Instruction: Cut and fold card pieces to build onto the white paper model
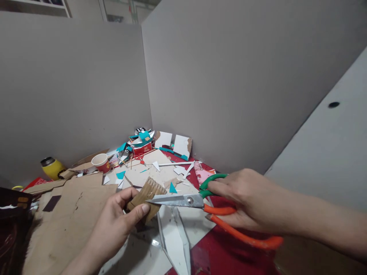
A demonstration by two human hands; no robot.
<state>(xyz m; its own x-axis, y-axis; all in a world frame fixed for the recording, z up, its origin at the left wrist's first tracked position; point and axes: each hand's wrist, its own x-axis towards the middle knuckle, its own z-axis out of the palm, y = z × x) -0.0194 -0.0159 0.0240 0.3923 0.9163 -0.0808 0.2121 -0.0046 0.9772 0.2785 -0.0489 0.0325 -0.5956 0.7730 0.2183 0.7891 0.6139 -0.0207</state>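
Observation:
My left hand (120, 214) pinches a small piece of corrugated cardboard (151, 188) between thumb and fingers, its ridged edge facing up and away. In my right hand (243, 196) is a pair of scissors (183, 199) with one green and one orange handle. The blades look nearly closed and point left, their tips over the face of the cardboard near my left thumb. Whether the blades bite into the cardboard or only lie across it, I cannot tell. Below the blades lies a folded white card strip (173, 240).
Paper scraps and a turquoise triangle (172, 188) litter the table. A paper cup (101, 163), a yellow bottle (53, 168) and a large cardboard sheet (71, 214) are at left. Turquoise-and-white paper models (142, 139) stand at the back corner, against grey partitions (229, 76).

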